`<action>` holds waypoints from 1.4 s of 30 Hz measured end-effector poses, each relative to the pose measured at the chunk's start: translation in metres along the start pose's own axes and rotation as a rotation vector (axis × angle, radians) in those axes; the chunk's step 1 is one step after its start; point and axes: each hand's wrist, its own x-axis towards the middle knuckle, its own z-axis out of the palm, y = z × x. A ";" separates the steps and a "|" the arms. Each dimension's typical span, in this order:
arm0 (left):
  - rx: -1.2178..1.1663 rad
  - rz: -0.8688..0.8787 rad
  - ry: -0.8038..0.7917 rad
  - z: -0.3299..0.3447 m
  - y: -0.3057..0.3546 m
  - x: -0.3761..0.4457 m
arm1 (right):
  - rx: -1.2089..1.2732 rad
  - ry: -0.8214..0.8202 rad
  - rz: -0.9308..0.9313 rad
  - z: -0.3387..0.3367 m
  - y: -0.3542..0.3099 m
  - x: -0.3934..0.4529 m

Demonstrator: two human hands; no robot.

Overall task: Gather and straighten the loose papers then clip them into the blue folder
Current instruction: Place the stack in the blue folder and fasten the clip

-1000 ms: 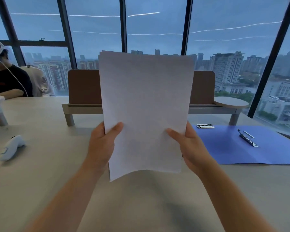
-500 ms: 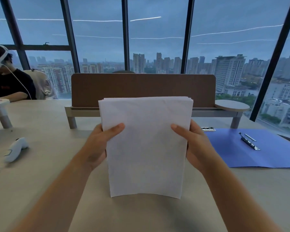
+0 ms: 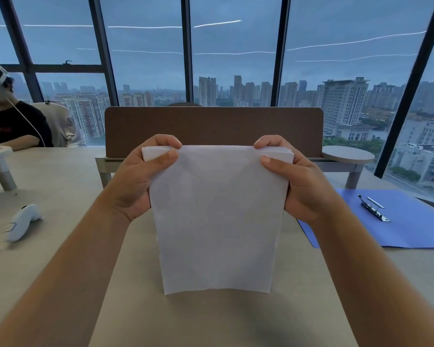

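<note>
A white stack of papers (image 3: 218,216) stands nearly upright in front of me, its bottom edge down near the tabletop. My left hand (image 3: 138,181) grips the stack's upper left corner and my right hand (image 3: 298,181) grips its upper right corner, thumbs on the near face. The blue folder (image 3: 411,221) lies open flat on the table to the right, apart from the stack, with its metal clip (image 3: 372,207) showing on the inside.
A brown divider panel (image 3: 213,128) on a low shelf stands behind the papers. A white controller (image 3: 23,221) lies at the left. A person in black (image 3: 10,126) sits far left. A small round stand (image 3: 347,155) is at the right.
The stack has come down from raised in the air to standing low over the table. Both hands have slid from the stack's lower sides up to its top corners.
</note>
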 end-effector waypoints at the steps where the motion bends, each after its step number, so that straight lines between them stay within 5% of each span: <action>1: 0.002 0.002 0.003 0.000 -0.002 0.001 | 0.001 -0.005 0.002 0.001 0.001 0.000; 16: 0.003 0.004 0.029 -0.001 -0.010 -0.003 | 0.010 0.063 -0.021 0.006 0.015 -0.009; 24: 0.023 -0.258 0.079 -0.001 -0.061 -0.031 | -0.109 0.266 0.123 0.007 0.072 -0.042; 42: 0.073 -0.377 0.120 -0.002 -0.115 -0.044 | -0.250 0.365 0.296 -0.018 0.153 -0.073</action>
